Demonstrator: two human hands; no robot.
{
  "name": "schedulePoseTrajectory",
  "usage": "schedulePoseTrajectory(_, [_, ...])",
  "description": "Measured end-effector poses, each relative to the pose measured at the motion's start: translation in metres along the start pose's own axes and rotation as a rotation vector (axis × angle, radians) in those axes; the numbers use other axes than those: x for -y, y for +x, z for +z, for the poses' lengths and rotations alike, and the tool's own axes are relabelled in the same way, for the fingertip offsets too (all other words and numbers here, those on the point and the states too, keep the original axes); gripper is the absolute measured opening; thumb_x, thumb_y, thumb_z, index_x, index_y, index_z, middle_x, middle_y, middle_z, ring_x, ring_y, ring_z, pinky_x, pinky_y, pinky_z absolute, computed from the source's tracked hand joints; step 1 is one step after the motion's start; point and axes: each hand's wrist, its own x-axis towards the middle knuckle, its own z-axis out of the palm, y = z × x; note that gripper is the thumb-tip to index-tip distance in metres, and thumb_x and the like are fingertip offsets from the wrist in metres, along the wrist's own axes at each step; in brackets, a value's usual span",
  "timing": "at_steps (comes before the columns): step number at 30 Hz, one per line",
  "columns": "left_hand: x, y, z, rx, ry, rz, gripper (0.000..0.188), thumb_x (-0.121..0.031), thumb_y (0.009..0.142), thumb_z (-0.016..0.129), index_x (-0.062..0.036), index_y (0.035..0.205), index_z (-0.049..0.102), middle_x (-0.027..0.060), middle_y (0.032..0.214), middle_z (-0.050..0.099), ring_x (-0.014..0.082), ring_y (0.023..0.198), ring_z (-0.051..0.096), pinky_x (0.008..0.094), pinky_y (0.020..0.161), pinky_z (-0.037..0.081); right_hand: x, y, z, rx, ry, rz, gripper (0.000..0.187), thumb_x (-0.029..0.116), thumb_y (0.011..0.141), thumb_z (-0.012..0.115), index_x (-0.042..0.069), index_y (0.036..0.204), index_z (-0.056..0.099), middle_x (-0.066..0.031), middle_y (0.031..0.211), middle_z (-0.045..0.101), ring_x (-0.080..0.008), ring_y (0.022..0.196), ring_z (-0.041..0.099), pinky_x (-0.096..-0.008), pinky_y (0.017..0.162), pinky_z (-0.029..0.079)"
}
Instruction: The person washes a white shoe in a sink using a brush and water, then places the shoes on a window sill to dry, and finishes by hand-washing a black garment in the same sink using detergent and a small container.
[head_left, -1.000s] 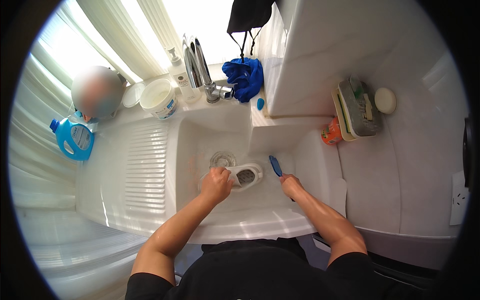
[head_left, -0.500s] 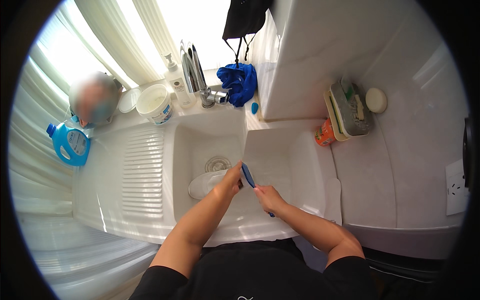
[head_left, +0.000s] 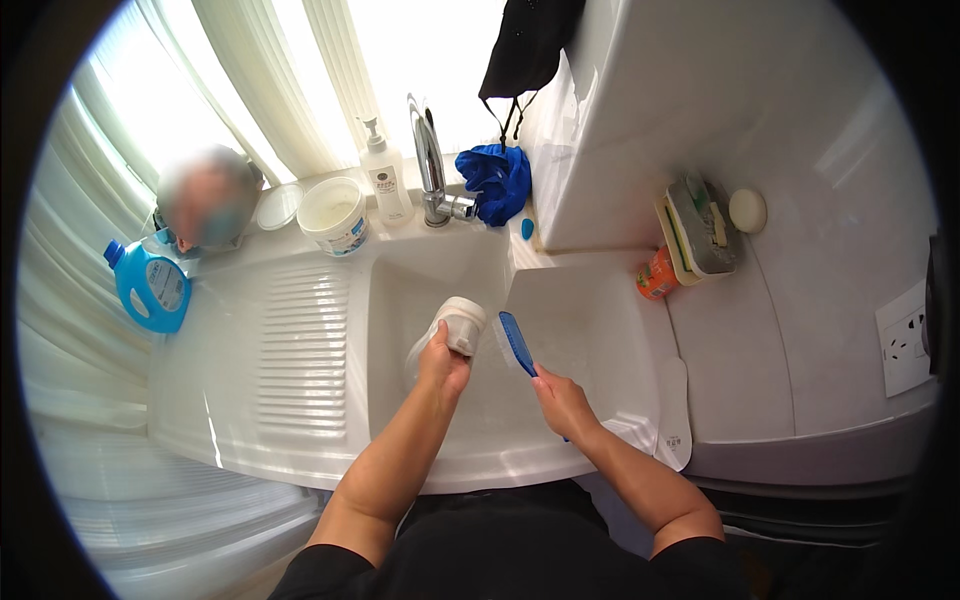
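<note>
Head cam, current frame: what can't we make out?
All in the head view:
Part of the white shoe: covered by the left hand.
Middle of the handle of the blue brush: wrapped in the right hand.
Top of the black hanging item: cut off by the upper edge.
Detail on the round object at left: blurred.

The white rounded shoe (head_left: 463,322) is left of the blue long-handled brush (head_left: 516,344). Behind both stands the curved chrome faucet (head_left: 430,165).
</note>
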Motion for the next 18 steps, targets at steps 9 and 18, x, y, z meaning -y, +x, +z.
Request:
schedulePoseTrajectory(9, [-0.006, 0.019, -0.015, 0.128, -0.005, -0.171, 0.037, -0.022, 0.100, 0.030, -0.0022, 0.130, 0.038, 0.0109, 0.130, 0.047, 0.0248, 0.118, 0.047, 0.0398, 0.102, 0.037, 0.064, -0.024, 0.023, 0.003, -0.269, -0.129, 0.040, 0.025, 0.092, 0.048, 0.010, 0.129, 0.048, -0.0209, 0.076, 0.062, -0.0394, 0.071, 0.061, -0.0470, 0.064, 0.048])
schedulePoseTrajectory(18, [-0.012, 0.021, -0.042, 0.272, -0.177, -0.220, 0.038, -0.025, 0.100, 0.026, -0.0018, 0.125, 0.041, 0.0133, 0.124, 0.052, 0.0298, 0.115, 0.050, 0.0460, 0.101, 0.038, 0.064, -0.013, 0.035, -0.005, -0.391, -0.244, 0.038, 0.026, 0.092, 0.046, 0.009, 0.126, 0.050, -0.0200, 0.074, 0.063, -0.0400, 0.068, 0.061, -0.0485, 0.060, 0.047])
